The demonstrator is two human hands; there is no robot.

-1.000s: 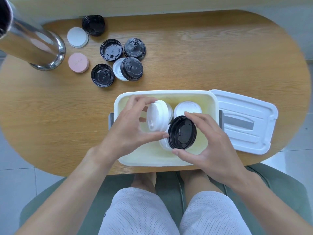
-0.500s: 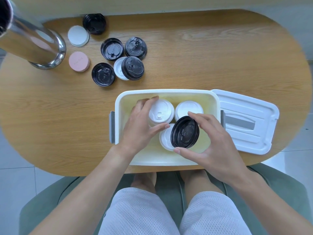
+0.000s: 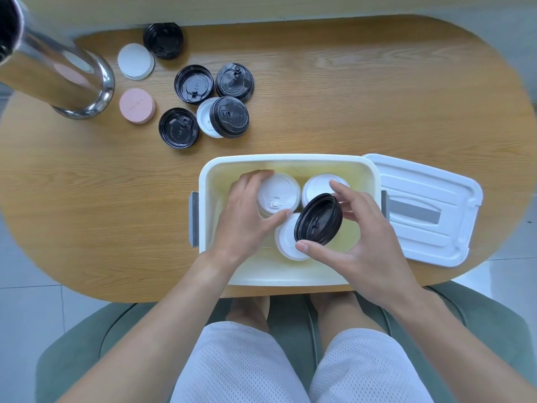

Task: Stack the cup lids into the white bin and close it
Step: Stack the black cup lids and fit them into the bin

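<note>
Inside bin (image 3: 287, 162): left hand (image 3: 247, 216) grasping white lid (image 3: 279, 193) at far left; right hand (image 3: 366, 248) pinching tilted black lid (image 3: 318, 219) above another white one, near middle.

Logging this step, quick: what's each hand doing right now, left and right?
Left hand: fingers curled round a white lid inside the white bin.
Right hand: pinching a tilted black lid above the bin.
</note>
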